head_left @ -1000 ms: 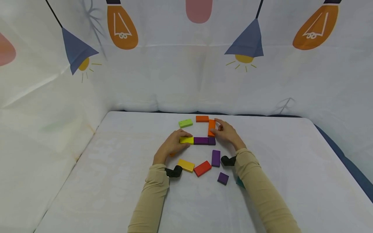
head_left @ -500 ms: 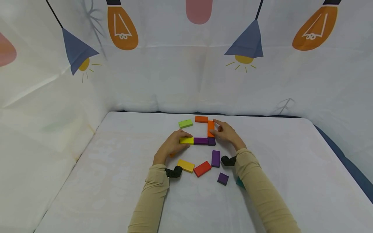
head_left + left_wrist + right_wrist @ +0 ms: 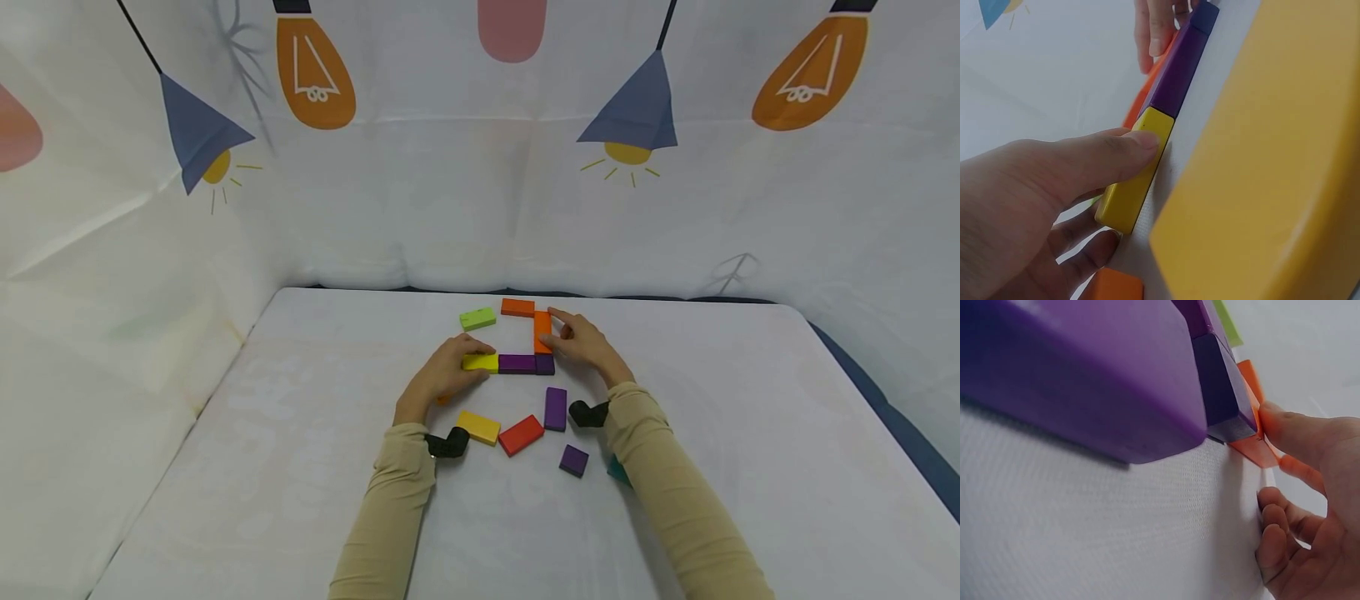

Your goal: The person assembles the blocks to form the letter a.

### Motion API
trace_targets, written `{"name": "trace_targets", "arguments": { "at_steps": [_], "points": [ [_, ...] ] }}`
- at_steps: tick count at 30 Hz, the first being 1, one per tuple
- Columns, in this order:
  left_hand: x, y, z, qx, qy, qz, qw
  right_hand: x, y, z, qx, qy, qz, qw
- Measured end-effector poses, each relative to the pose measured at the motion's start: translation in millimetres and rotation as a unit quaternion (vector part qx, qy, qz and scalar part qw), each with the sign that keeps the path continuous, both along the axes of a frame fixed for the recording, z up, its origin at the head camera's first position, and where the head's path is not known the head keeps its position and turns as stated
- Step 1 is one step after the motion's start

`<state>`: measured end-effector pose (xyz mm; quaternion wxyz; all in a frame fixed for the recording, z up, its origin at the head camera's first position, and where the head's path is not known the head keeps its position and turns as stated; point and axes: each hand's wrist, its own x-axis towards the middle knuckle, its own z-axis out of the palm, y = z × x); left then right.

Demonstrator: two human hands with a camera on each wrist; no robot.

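My left hand (image 3: 446,371) pinches a yellow block (image 3: 480,362); in the left wrist view its thumb lies on the block's near face. That block meets a long purple block (image 3: 517,363), with a small dark purple block (image 3: 545,364) at the right end of the row. My right hand (image 3: 588,343) rests thumb and index finger against the right side of an upright-running orange block (image 3: 542,332). Its other fingers curl loosely in the right wrist view. The orange block stands at the dark purple block's far side. Another orange block (image 3: 517,307) lies at its far end.
A green block (image 3: 477,318) lies at the back left. Nearer the person are a dark yellow block (image 3: 478,427), a red block (image 3: 521,435), a purple block (image 3: 556,408) and a small purple block (image 3: 573,460). A teal piece (image 3: 618,471) is partly under the right forearm.
The orange block under my right hand has shifted slightly left and nearer, against the dark purple block. The far orange block has also moved slightly left. My left hand stays on the yellow block.
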<state>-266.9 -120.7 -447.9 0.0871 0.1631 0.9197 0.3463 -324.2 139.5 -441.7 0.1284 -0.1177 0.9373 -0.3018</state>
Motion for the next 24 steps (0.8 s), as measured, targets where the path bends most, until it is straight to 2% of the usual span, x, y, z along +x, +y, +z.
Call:
{"name": "trace_targets", "arguments": {
  "at_steps": [5, 17, 24],
  "points": [
    [-0.5, -0.3, 1.1, -0.002, -0.005, 0.005, 1.0000, -1.6, -0.1, -2.3, 0.006, 0.007, 0.002, 1.000],
    [0.9, 0.2, 1.2, 0.004, -0.007, 0.002, 1.0000, 1.1, 0.6, -0.1, 0.004, -0.011, -0.006, 1.000],
    [1.5, 0.5, 2.2, 0.005, -0.009, 0.003, 0.9999, 6.6, 3.1, -1.7, -0.071, -0.024, -0.032, 0.997]
  ]
}}
